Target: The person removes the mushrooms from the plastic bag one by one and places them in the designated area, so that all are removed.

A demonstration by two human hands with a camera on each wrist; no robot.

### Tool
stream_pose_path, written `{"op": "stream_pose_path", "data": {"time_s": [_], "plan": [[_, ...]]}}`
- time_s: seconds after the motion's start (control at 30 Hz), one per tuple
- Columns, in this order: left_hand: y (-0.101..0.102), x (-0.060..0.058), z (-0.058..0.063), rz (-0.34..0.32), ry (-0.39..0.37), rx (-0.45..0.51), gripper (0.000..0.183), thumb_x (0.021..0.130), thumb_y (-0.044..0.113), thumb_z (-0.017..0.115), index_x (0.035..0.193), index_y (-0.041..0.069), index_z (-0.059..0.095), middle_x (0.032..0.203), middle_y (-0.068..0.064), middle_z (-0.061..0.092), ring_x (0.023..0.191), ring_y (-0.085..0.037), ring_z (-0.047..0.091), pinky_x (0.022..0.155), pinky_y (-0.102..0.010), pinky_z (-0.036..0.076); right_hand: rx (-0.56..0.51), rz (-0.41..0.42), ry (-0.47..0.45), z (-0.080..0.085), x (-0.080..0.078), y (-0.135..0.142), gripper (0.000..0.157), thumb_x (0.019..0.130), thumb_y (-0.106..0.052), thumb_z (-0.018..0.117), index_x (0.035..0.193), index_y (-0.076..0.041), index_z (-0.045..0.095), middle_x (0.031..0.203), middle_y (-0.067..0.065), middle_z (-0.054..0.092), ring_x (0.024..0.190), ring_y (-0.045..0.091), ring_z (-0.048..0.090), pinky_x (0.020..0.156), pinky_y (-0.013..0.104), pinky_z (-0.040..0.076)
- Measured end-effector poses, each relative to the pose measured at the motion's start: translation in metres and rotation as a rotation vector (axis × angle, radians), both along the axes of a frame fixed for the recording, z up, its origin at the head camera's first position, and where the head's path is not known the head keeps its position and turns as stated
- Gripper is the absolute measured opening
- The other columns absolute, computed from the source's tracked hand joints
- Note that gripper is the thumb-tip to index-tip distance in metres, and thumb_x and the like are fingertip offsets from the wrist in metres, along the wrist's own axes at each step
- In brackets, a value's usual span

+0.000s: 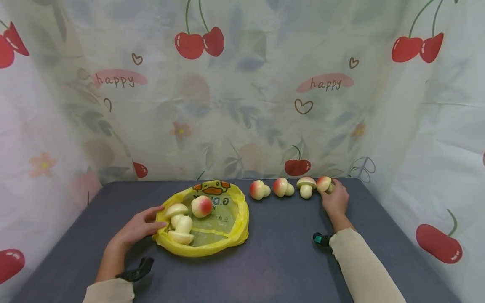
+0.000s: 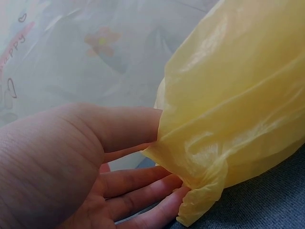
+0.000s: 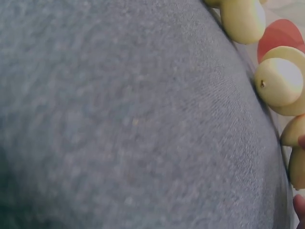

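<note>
While loosely pinching the yellow bag (image 1: 212, 250) by its left rim with the left hand (image 1: 140, 227), grips the far-right mushroom (image 1: 323, 184) on the counter (image 1: 273, 252) in the curled right hand (image 1: 337, 200); seems at the pick-up step, probably needing a lift leftward next.

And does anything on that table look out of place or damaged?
Nothing looks spilled or damaged. One mushroom in the back row looks slightly askew: its stem points toward the viewer, while the two mushrooms left of it point theirs rightward.
</note>
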State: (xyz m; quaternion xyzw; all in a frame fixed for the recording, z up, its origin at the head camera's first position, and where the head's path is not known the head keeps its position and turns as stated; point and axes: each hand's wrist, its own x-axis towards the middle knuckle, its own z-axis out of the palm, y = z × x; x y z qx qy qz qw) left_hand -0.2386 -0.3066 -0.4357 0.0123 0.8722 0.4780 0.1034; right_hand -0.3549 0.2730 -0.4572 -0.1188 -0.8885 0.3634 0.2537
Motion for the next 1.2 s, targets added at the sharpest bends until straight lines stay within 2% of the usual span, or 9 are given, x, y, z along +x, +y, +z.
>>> {"op": "stream_pose_path", "data": {"time_s": [0.3,0.57,0.7,1.0,1.2], "plan": [[0.001,0.002,0.001,0.006,0.002,0.008,0.083,0.090,0.041,0.069,0.150,-0.001,0.031,0.143,-0.032,0.038,0.126,-0.042,0.045,0.091,-0.047,0.050,-0.026,0.002,-0.005,0.001,0.004,0.004,0.059,0.088,-0.004,0.067,0.141,0.004,0.043,0.133,0.032,0.046,0.122,0.048,0.039,0.105,0.056,0.025],[0.002,0.003,0.003,0.007,-0.007,0.009,0.084,0.090,0.042,0.069,0.151,-0.001,0.030,0.144,-0.033,0.037,0.126,-0.043,0.044,0.091,-0.047,0.050,-0.054,-0.014,0.041,0.002,0.013,0.003,0.057,0.088,-0.005,0.068,0.140,0.001,0.046,0.134,0.029,0.047,0.124,0.047,0.038,0.104,0.055,0.026],[0.003,0.004,0.004,0.006,0.000,0.005,0.084,0.090,0.041,0.069,0.150,-0.002,0.030,0.144,-0.033,0.038,0.126,-0.043,0.044,0.091,-0.047,0.049,-0.067,0.002,0.095,0.006,0.019,0.000,0.054,0.088,-0.006,0.068,0.138,0.000,0.049,0.134,0.027,0.049,0.124,0.046,0.039,0.104,0.055,0.028],[0.003,0.003,0.005,0.002,0.013,-0.005,0.083,0.090,0.042,0.069,0.150,-0.002,0.030,0.143,-0.033,0.038,0.125,-0.042,0.045,0.092,-0.047,0.050,-0.109,0.118,0.209,0.018,0.039,-0.023,0.042,0.089,-0.008,0.069,0.130,-0.004,0.059,0.128,0.018,0.059,0.115,0.040,0.050,0.094,0.052,0.039],[0.002,0.003,0.004,0.000,0.011,-0.008,0.085,0.090,0.043,0.069,0.150,-0.002,0.030,0.143,-0.033,0.038,0.124,-0.042,0.046,0.091,-0.047,0.050,-0.127,0.220,0.289,0.024,0.045,-0.044,0.027,0.089,-0.007,0.070,0.115,-0.003,0.067,0.110,0.015,0.068,0.103,0.032,0.059,0.088,0.044,0.045]]}}
